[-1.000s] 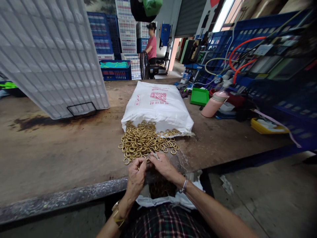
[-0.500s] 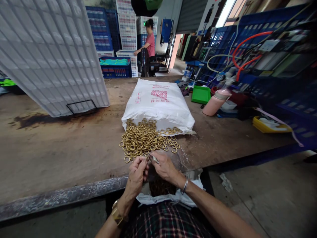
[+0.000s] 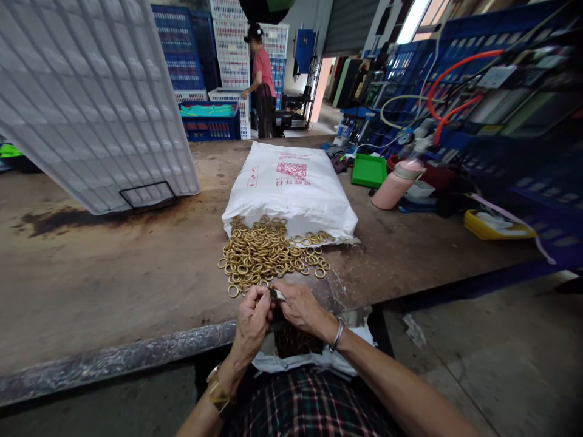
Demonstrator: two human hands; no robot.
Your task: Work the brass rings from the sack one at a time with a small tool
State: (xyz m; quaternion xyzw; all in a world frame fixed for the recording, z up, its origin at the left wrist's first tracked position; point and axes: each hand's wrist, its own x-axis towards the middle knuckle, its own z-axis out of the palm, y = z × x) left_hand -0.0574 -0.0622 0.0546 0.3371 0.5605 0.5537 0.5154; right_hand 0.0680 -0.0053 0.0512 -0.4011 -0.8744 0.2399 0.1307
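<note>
At the table's front edge my left hand (image 3: 253,315) is closed in a pinch. What its fingertips hold is too small and covered to make out. My right hand (image 3: 304,308), fingertips almost touching the left, is closed on a small pale object with a dark tip (image 3: 279,295), whose kind I cannot tell. Just beyond both hands lies a heap of brass-coloured rings (image 3: 259,252), spilling from the mouth of a white printed sack (image 3: 291,191) lying on its side. Below my hands an open white bag (image 3: 296,364) holds dark brown contents.
A tall pale ribbed crate (image 3: 100,109) stands on the left of the wooden table (image 3: 113,273). To the right are a green tray (image 3: 368,170), a pink bottle (image 3: 395,187) and a yellow tray (image 3: 496,226). Behind, a person (image 3: 262,73) stands by stacked crates.
My hands stay close together, with slight finger movement; the dark tip between them shows more clearly. The person in the background has shifted left. The view has moved slightly.
</note>
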